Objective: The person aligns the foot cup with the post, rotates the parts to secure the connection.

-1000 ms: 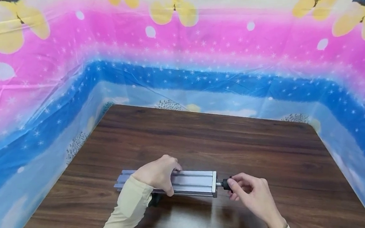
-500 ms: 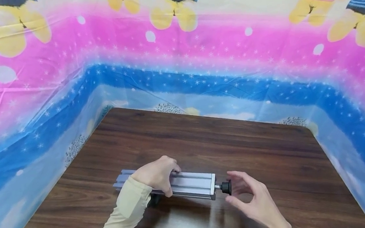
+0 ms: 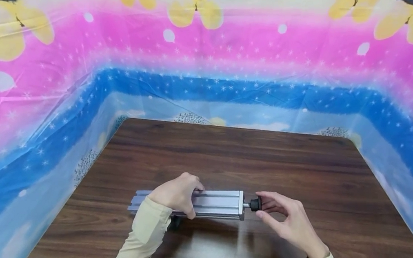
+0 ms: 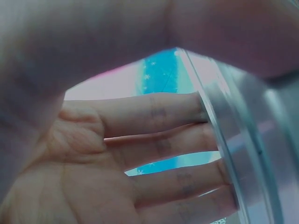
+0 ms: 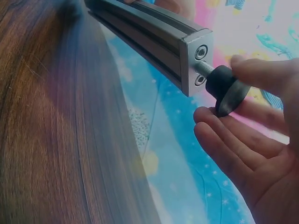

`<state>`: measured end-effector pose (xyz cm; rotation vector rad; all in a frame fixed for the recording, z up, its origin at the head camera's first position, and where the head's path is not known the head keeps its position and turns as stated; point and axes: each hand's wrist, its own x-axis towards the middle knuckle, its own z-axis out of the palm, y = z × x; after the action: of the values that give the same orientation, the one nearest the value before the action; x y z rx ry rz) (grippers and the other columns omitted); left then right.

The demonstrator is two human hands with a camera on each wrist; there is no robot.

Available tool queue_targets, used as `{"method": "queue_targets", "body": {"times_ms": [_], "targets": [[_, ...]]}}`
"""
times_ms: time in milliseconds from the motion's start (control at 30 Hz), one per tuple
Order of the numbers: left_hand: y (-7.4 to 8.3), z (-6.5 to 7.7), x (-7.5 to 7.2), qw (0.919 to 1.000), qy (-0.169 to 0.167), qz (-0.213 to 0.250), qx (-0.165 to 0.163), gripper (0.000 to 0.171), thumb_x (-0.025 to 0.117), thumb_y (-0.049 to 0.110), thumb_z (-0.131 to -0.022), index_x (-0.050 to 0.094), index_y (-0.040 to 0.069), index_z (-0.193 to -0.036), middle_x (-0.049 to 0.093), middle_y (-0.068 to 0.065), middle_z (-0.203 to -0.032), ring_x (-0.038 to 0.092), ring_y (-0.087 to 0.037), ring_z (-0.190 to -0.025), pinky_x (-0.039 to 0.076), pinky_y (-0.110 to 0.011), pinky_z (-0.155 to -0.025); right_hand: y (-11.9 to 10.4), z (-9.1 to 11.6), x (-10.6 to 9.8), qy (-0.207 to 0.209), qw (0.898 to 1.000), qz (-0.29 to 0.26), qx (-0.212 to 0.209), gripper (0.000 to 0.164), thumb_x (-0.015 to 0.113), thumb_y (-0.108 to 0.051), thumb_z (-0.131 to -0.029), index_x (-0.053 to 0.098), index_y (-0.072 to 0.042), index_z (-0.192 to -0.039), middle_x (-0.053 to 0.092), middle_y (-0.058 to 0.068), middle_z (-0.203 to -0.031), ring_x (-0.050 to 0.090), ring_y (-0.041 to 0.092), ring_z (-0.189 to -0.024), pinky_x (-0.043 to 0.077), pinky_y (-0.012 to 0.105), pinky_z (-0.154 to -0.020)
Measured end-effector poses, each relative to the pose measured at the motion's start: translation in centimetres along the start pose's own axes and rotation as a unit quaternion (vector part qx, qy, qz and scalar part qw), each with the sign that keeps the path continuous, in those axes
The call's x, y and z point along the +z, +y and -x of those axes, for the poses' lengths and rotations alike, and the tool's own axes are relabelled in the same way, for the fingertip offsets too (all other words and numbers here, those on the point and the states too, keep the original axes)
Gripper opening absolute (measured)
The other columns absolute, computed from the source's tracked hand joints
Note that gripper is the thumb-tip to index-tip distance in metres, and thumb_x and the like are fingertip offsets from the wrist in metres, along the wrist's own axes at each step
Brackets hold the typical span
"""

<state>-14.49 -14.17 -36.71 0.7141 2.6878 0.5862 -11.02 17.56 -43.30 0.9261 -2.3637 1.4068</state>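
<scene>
My left hand (image 3: 177,195) grips a silver aluminium extrusion profile (image 3: 218,201) across its middle, thumb on the near side and fingers over the far side. In the left wrist view the fingertips press along the grooved profile (image 4: 252,135). A plate with two bolts caps the profile's right end (image 5: 198,51). From that plate a threaded stud sticks out, carrying a black levelling foot (image 3: 255,203). My right hand (image 3: 290,222) pinches the foot's disc (image 5: 233,98) at its edge between thumb and fingers.
A brown wood-grain table (image 3: 306,169) with rounded corners lies under the work. A dark part (image 3: 175,222) shows beneath the profile by the left wrist. A patterned pink and blue cloth (image 3: 201,68) surrounds the table's back and sides.
My right hand's thumb and fingers spread off the levelling foot half a second ago and have closed back onto its edge. The left hand keeps its hold on the profile.
</scene>
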Motion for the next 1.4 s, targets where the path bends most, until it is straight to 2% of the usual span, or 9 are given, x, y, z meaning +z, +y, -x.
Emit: {"method": "queue_targets", "body": {"times_ms": [167, 367, 600, 733, 767, 867, 967, 1167, 1400], "targets": [[0.1, -0.1, 0.0, 1.0, -0.001, 0.003, -0.006, 0.054, 0.092, 0.004, -0.059, 0.075, 0.001, -0.111, 0.067, -0.006, -0.102, 0.057, -0.017, -0.088, 0.054, -0.035, -0.076, 0.0, -0.3, 0.2, 0.023, 0.999, 0.025, 0.042, 0.025, 0.077, -0.008, -0.088, 0.073, -0.012, -0.112, 0.077, -0.004, -0.085, 0.072, 0.005, -0.071, 0.057, 0.02, -0.064], [0.1, -0.2, 0.2, 1.0, 0.003, -0.006, -0.006, 0.053, 0.092, 0.004, -0.059, 0.076, 0.003, -0.109, 0.066, -0.005, -0.099, 0.057, -0.019, -0.09, 0.054, -0.035, -0.076, -0.2, -0.5, 0.6, 0.029, 0.995, 0.005, 0.098, 0.005, 0.073, -0.014, -0.093, 0.074, -0.011, -0.096, 0.075, -0.004, -0.071, 0.069, 0.006, -0.055, 0.054, 0.022, -0.053], [-0.2, -0.4, 0.1, 1.0, 0.004, -0.005, 0.004, 0.052, 0.091, 0.004, -0.059, 0.076, 0.002, -0.108, 0.065, -0.006, -0.099, 0.056, -0.017, -0.087, 0.053, -0.033, -0.073, -0.5, -1.0, 0.5, -0.001, 0.984, -0.008, 0.177, 0.023, 0.062, -0.029, -0.101, 0.073, -0.014, -0.088, 0.072, -0.004, -0.065, 0.068, 0.008, -0.052, 0.057, 0.031, -0.051], [-0.4, -0.4, -0.1, 1.0, 0.002, -0.007, 0.004, 0.051, 0.09, 0.004, -0.059, 0.075, 0.002, -0.108, 0.065, -0.006, -0.099, 0.055, -0.016, -0.083, 0.052, -0.032, -0.071, -0.2, -0.7, 0.2, -0.019, 0.989, 0.007, 0.147, 0.015, 0.065, -0.024, -0.1, 0.071, -0.013, -0.108, 0.075, -0.001, -0.084, 0.072, 0.009, -0.067, 0.059, 0.03, -0.061], [-0.5, -0.4, -0.2, 1.0, 0.001, -0.006, 0.0, 0.051, 0.09, 0.004, -0.059, 0.075, 0.002, -0.109, 0.065, -0.006, -0.1, 0.055, -0.016, -0.084, 0.052, -0.032, -0.071, -0.1, -0.6, 0.1, -0.024, 0.991, 0.011, 0.13, 0.02, 0.068, -0.022, -0.098, 0.069, -0.014, -0.116, 0.076, 0.0, -0.094, 0.073, 0.01, -0.073, 0.06, 0.029, -0.065], [-0.6, -0.5, -0.3, 0.9999, -0.001, -0.003, -0.011, 0.052, 0.089, 0.004, -0.06, 0.075, 0.002, -0.11, 0.064, -0.006, -0.101, 0.054, -0.017, -0.084, 0.051, -0.033, -0.071, 0.3, -0.2, 0.0, -0.037, 0.997, 0.014, 0.073, 0.05, 0.078, -0.017, -0.089, 0.059, -0.018, -0.135, 0.069, 0.003, -0.123, 0.073, 0.012, -0.093, 0.06, 0.029, -0.076], [-0.7, -0.5, -0.4, 0.9999, 0.0, -0.004, -0.016, 0.051, 0.089, 0.003, -0.06, 0.075, 0.002, -0.109, 0.064, -0.006, -0.101, 0.054, -0.017, -0.084, 0.051, -0.033, -0.072, 0.6, -0.1, 0.1, -0.043, 0.998, 0.003, 0.038, 0.064, 0.082, -0.01, -0.084, 0.055, -0.019, -0.141, 0.062, 0.003, -0.135, 0.071, 0.015, -0.103, 0.06, 0.031, -0.082], [-0.8, -0.6, -0.3, 0.9999, -0.002, -0.004, -0.017, 0.051, 0.089, 0.003, -0.059, 0.075, 0.002, -0.109, 0.064, -0.007, -0.1, 0.055, -0.017, -0.083, 0.051, -0.033, -0.071, 0.8, -0.3, 0.4, -0.024, 0.999, -0.006, 0.021, 0.06, 0.08, 0.002, -0.082, 0.061, -0.015, -0.136, 0.069, 0.003, -0.12, 0.074, 0.016, -0.093, 0.06, 0.028, -0.08], [-0.7, -0.9, -0.2, 0.9998, -0.004, -0.007, -0.017, 0.053, 0.089, 0.003, -0.06, 0.075, 0.001, -0.11, 0.065, -0.009, -0.104, 0.055, -0.019, -0.088, 0.052, -0.035, -0.073, 0.9, -0.2, 0.7, -0.005, 0.999, 0.029, 0.038, 0.048, 0.078, -0.006, -0.087, 0.064, -0.017, -0.131, 0.073, -0.005, -0.103, 0.071, 0.006, -0.084, 0.059, 0.026, -0.075]]}}
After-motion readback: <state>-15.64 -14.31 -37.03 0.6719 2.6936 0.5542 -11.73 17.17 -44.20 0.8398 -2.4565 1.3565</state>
